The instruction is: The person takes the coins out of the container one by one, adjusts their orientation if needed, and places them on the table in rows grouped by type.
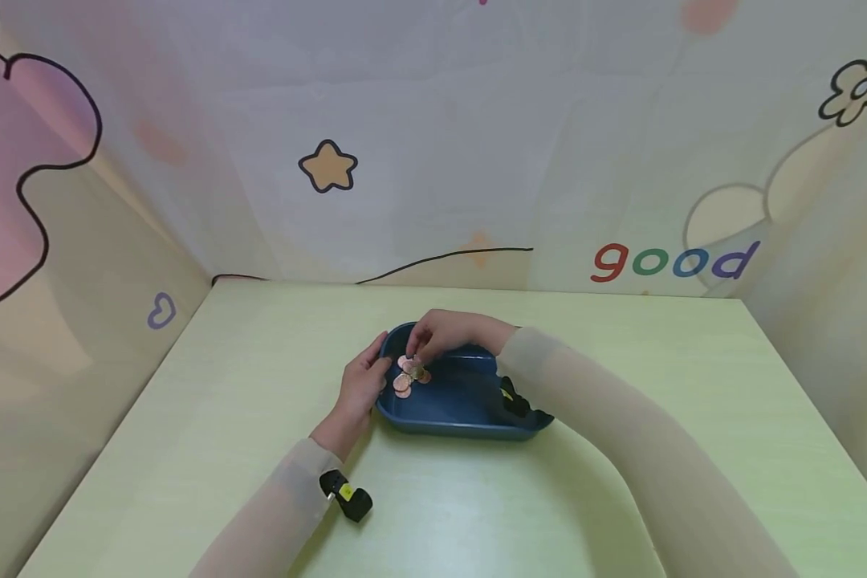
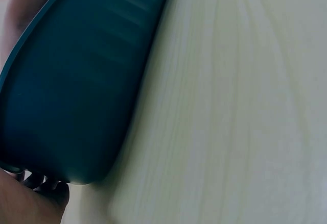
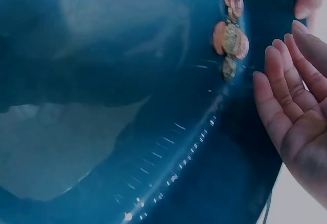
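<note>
Head view: left hand [image 1: 360, 387] grips blue tray [image 1: 458, 405]; right hand [image 1: 444, 330], fingers relaxed, near coins [image 1: 402, 385]; sleeve [image 1: 600, 401] hides tray corner.

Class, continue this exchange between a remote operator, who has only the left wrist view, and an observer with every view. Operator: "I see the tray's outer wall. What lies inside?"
Observer: A cluster of coin-like discs lies in the blue tray.
Operator: And what is the right hand close to?
Observer: The head view shows it reaching down into the blue tray, close by the discs.
</note>
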### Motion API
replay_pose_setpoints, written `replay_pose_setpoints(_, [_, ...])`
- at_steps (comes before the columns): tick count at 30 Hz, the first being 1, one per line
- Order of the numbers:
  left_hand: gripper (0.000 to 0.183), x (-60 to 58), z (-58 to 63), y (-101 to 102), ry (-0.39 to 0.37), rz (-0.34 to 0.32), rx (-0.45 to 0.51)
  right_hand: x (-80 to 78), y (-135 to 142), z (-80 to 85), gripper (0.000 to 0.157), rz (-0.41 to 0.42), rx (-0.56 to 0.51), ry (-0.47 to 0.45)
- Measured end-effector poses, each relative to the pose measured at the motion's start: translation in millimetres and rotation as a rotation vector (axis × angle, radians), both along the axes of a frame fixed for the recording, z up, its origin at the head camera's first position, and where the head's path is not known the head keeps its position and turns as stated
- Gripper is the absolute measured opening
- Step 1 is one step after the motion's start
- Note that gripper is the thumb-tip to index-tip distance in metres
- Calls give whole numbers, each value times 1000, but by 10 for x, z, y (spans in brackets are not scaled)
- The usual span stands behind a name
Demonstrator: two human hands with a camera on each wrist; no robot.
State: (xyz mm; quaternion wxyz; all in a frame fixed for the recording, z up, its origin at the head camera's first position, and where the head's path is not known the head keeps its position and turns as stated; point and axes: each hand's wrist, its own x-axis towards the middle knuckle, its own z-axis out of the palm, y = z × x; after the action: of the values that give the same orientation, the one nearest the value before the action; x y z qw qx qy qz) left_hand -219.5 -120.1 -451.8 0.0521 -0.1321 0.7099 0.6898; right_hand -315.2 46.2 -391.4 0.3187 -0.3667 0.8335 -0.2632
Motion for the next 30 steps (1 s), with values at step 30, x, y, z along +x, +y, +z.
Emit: replay_pose_setpoints(30, [55, -21, -10, -27, -4, -6, 20, 44, -297, -358, 20, -42, 65, -33])
